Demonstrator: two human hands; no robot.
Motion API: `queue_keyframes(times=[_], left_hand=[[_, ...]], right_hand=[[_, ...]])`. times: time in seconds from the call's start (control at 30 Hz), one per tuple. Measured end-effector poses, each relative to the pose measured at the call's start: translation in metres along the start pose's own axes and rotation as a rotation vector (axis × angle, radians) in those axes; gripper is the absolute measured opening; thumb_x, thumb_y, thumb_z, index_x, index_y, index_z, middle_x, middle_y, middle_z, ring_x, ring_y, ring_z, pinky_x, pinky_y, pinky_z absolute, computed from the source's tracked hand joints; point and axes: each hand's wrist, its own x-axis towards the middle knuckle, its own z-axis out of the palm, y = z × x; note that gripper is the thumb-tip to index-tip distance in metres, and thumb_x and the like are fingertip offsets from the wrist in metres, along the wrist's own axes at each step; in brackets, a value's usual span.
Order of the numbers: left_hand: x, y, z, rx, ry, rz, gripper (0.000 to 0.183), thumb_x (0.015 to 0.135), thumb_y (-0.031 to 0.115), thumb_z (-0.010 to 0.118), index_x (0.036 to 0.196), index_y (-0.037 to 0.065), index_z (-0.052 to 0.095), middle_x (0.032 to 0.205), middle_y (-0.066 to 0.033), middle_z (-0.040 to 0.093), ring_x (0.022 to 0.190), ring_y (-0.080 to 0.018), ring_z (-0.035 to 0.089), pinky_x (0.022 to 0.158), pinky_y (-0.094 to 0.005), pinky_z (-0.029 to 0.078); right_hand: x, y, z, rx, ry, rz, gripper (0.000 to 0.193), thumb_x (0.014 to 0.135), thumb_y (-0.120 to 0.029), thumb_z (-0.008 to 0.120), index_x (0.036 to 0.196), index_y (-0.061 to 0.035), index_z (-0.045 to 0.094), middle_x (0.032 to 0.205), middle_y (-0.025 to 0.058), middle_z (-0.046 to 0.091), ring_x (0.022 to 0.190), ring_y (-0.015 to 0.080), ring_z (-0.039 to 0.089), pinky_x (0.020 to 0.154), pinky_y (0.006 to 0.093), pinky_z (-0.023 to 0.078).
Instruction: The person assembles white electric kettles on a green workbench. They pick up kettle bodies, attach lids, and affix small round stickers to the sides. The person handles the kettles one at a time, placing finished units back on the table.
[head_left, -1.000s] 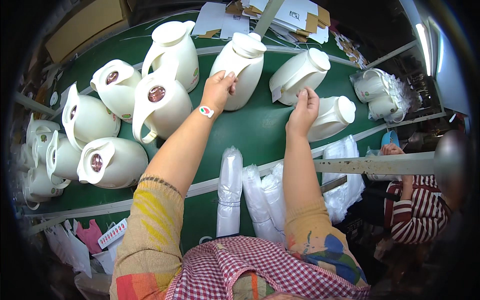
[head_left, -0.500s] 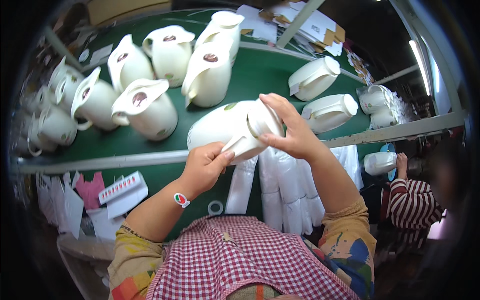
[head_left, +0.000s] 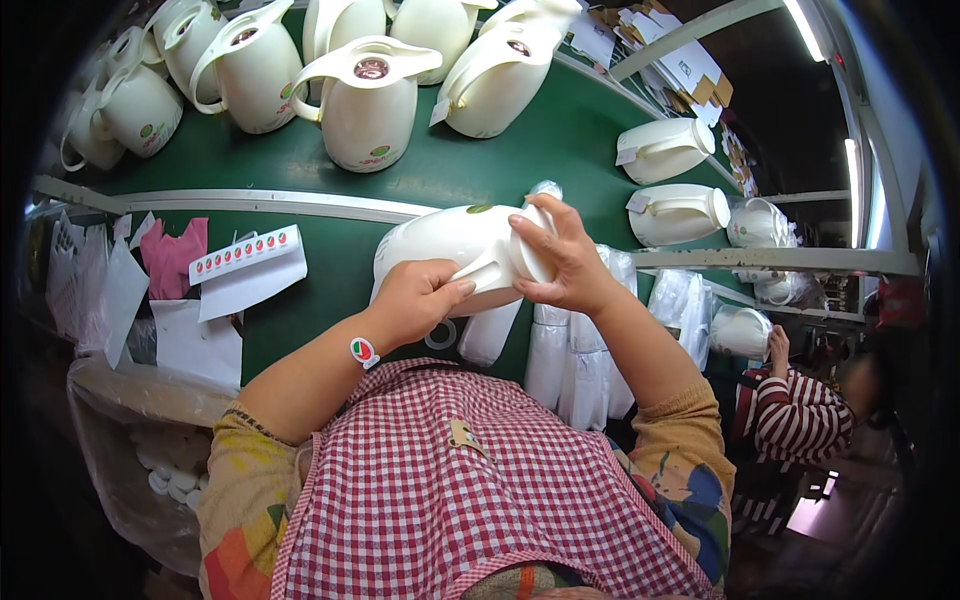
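Clock refs: hub = centre of view, 12 = top. Unit under insp.: white jug, approx. centre, tipped over sideways, lid end twd 3. LH: closed on the handle, thumb on top. RH: gripping the lid, fingers and thumb curled round it. Lid on; cannot tell if fully seated.

Done, as far as visible: 2 lidded jugs lying at 2, paper tags on. Further out, betw. 2 and 3, jugs in clear plastic; judged furthest along.

Outstanding: open-topped jugs, grouped 10 to 12, stand w/o lids; qty unconfirmed, some cut off at edge of view. Held unit judged part-way: lid on, no bag round it, tag not seen fr. this angle.

Materials: clear bags at 4; sticker strip at 9, several stickers on it, so supply not exhausted.
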Motion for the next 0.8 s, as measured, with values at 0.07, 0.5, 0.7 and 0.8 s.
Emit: queue_keyframes(times=[0.07, 0.5, 0.7, 0.8], left_hand=[[0.002, -0.001, -0.003, 0.004, 0.009, 0.035, 0.027, 0.089, 0.025, 0.060, 0.090, 0.000, 0.068, 0.068, -0.0108, 0.063, 0.060, -0.0181, 0.058, 0.058, -0.0332, 0.046], [0.006, 0.013, 0.007, 0.069, 0.077, 0.047, 0.027, 0.091, 0.027, 0.057, 0.086, 0.002, 0.066, 0.072, -0.0167, 0.064, 0.065, -0.0307, 0.062, 0.062, -0.0397, 0.047], [0.013, 0.013, -0.002, 0.067, 0.061, 0.010, 0.027, 0.091, 0.027, 0.057, 0.087, 0.001, 0.066, 0.073, -0.0169, 0.064, 0.066, -0.0302, 0.061, 0.063, -0.0402, 0.047], [0.012, 0.015, -0.001, 0.078, 0.037, 0.001, 0.028, 0.090, 0.027, 0.058, 0.088, 0.001, 0.066, 0.073, -0.0163, 0.064, 0.066, -0.0293, 0.061, 0.062, -0.0395, 0.047]], right_hand=[[0.005, 0.001, 0.000, -0.056, -0.001, -0.077, 0.072, 0.060, -0.030, 0.077, 0.129, -0.0224, 0.058, 0.134, 0.0183, 0.041, 0.116, 0.0388, 0.045, 0.099, 0.0462, 0.041], [0.019, -0.006, 0.010, -0.009, -0.004, 0.248, 0.071, 0.072, -0.035, 0.070, 0.135, -0.0083, 0.049, 0.135, 0.0240, 0.040, 0.119, 0.0416, 0.042, 0.103, 0.0457, 0.034], [0.027, 0.003, -0.038, -0.003, -0.298, 0.062, 0.075, 0.076, -0.042, 0.067, 0.138, -0.0061, 0.044, 0.140, 0.0232, 0.040, 0.126, 0.0395, 0.045, 0.101, 0.0437, 0.041], [0.058, -0.023, -0.048, -0.243, -0.548, 0.556, 0.077, 0.072, -0.037, 0.070, 0.137, -0.0056, 0.045, 0.136, 0.0223, 0.046, 0.112, 0.0347, 0.058, 0.091, 0.0401, 0.049]])
